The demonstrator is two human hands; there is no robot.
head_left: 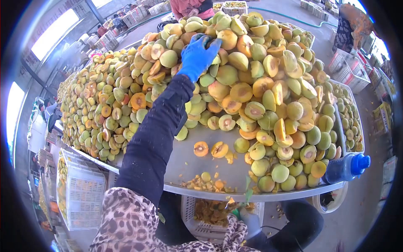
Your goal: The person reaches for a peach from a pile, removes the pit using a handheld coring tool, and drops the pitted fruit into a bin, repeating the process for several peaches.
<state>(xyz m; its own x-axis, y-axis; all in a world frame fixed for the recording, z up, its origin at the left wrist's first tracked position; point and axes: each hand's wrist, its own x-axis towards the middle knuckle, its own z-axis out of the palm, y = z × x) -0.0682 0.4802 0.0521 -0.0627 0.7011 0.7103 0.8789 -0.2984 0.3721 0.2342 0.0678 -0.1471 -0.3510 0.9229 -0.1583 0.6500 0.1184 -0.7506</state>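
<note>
My left hand (pixel 199 56), in a blue glove, reaches to the upper middle of a large heap of yellow-green peaches (pixel 239 61), many cut in half with the pit side showing. Its fingers are bent but apart, and the thumb side touches a yellow peach (pixel 227 40). No fruit shows inside the hand. My right hand (pixel 237 214) is low, below the table's front edge, over a white crate (pixel 189 210) of peach scraps. Something green shows there; the fingers are too blurred and covered to make out. Two peach halves (pixel 210 149) lie cut side up on the metal table (pixel 191 166).
A blue-capped bottle (pixel 346 168) lies at the table's right corner. Scraps (pixel 205 182) sit along the front rim. A stacked white crate (pixel 84 189) stands at left, another (pixel 348 69) at right. A person (pixel 191 9) sits across the heap; another person (pixel 354 25) bends at right.
</note>
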